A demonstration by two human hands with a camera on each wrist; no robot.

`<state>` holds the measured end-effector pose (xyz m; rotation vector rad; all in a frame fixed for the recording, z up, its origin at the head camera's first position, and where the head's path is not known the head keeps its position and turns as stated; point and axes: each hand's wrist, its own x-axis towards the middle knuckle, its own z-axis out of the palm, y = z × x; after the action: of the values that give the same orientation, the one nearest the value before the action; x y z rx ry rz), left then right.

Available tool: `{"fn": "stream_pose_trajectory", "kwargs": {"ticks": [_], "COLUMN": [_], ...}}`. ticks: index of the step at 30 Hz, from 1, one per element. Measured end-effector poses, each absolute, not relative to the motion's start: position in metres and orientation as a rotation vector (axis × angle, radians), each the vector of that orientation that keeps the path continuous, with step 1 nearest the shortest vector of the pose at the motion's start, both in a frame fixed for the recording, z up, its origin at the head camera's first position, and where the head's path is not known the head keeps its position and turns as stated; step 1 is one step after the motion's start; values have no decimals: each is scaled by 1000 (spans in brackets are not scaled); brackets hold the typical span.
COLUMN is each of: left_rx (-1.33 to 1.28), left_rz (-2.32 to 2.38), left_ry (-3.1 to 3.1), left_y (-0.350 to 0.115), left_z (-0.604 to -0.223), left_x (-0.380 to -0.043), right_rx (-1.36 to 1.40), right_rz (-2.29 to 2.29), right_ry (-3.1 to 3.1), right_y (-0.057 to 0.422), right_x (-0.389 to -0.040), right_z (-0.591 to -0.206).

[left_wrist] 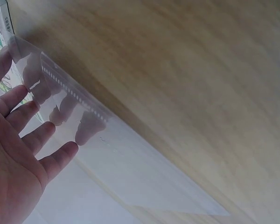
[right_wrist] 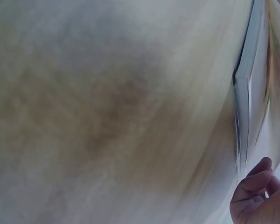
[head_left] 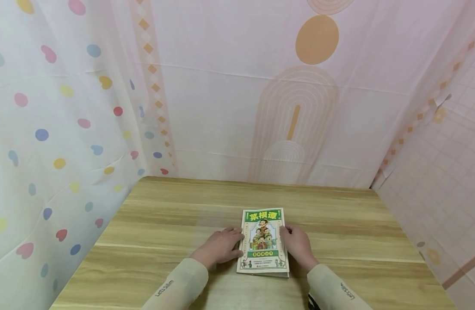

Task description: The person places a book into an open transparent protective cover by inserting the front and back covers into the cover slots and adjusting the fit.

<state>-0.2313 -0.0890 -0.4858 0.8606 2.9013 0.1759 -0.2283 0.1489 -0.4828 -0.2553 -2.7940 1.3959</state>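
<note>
A paperback book [head_left: 262,241] with a cream and green cover, cartoon figures and yellow Chinese characters lies upright to me near the table's front. My left hand [head_left: 222,246] is at its left edge; in the left wrist view, the fingers [left_wrist: 18,114] are spread and relaxed. A clear plastic sheet [left_wrist: 144,175] with a ridged strip extends from the book, mirroring those fingers. My right hand [head_left: 297,245] pinches the book's right edge, thumb on top. In the right wrist view its fingers [right_wrist: 256,184] are curled by the slightly lifted cover and page edges [right_wrist: 245,93].
The wood-grain table [head_left: 357,241] extends around the book on all sides. A pale patterned cloth [head_left: 222,107] hangs behind it, a dotted cloth [head_left: 67,142] at the left and a checked one [head_left: 454,172] at the right.
</note>
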Motion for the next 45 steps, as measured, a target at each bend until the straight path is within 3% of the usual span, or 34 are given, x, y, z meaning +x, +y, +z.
{"fn": "stream_pose_trajectory", "kwargs": {"ticks": [45], "left_rx": [834], "left_rz": [185], "left_ry": [2903], "left_y": [-87], "left_z": [-482], "left_x": [-230], "right_rx": [-356], "right_rz": [1597], "right_ry": [-2533], "right_y": [147], "right_x": [-236], "right_z": [-484]}}
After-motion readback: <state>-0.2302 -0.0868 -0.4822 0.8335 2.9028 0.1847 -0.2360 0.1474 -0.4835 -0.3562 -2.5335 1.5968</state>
